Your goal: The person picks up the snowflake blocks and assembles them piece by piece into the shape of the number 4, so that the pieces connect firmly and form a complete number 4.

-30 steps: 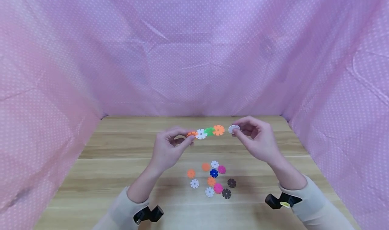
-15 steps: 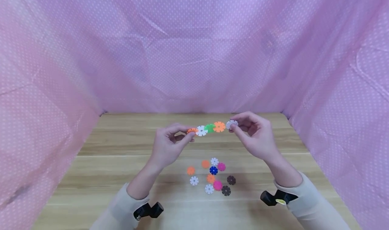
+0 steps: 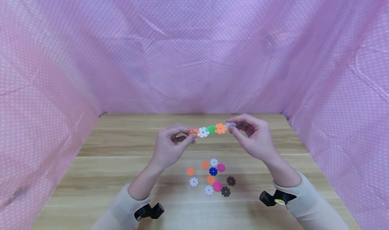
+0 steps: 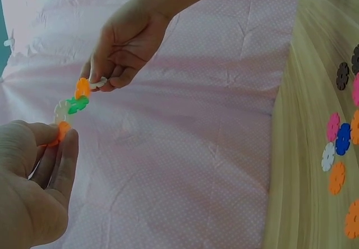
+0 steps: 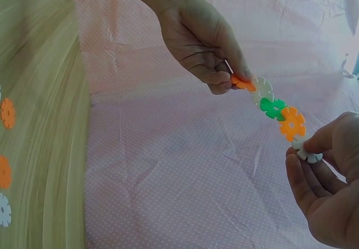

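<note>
My left hand [image 3: 171,147] pinches the orange notched plastic disc [image 3: 193,132] at the left end of a short chain held up over the table. From there the chain runs through a white disc [image 3: 203,132], a green disc [image 5: 274,109] and a second orange disc [image 5: 292,124], slotted edge to edge at angles. Between thumb and fingers, my right hand [image 3: 256,137] pinches another white disc [image 5: 307,150]. Its edge meets the rim of the second orange disc, and the thumb covers part of its face.
Loose notched discs lie flat on the wooden table [image 3: 115,176] below the hands: a blue one [image 3: 213,171], a pink one [image 3: 217,186], a dark brown one [image 3: 226,191], plus several orange and white ones. Pink dotted cloth [image 3: 194,71] walls the table at the back and both sides.
My right hand has moved left, bringing its white disc from a gap away up against the chain's end orange disc. The left hand has stayed nearly in place, holding the chain.
</note>
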`<state>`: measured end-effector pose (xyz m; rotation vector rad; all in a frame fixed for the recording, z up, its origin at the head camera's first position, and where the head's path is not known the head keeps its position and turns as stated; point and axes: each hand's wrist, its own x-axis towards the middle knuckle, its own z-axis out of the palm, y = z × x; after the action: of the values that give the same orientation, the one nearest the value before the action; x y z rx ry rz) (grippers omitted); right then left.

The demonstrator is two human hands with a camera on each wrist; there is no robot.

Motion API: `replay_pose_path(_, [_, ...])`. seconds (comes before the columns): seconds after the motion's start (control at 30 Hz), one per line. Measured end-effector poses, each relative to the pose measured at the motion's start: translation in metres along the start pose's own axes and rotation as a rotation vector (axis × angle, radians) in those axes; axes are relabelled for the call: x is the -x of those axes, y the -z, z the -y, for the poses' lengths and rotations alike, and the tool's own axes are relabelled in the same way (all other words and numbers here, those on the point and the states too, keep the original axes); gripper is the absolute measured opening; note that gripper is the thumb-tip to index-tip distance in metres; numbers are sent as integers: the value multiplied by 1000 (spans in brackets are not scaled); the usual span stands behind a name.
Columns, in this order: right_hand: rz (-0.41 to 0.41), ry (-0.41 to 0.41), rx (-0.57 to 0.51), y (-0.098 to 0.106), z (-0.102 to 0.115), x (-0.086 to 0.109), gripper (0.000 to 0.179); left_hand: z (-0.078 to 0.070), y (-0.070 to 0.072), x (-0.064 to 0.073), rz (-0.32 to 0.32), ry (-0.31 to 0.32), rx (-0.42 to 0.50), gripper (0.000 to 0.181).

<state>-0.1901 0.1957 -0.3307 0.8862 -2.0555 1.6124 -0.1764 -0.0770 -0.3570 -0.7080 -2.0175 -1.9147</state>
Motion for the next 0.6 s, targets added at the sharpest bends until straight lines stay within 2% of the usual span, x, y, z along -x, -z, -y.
replay_pose_path(0.37, [-3,34,26,2,4,-3,18,-1,0,-3,3,-31,-40,9])
replay_pose_path(0.6, [22,35,106,3,4,-2,23,0,0,-1,3,-24,-49,9])
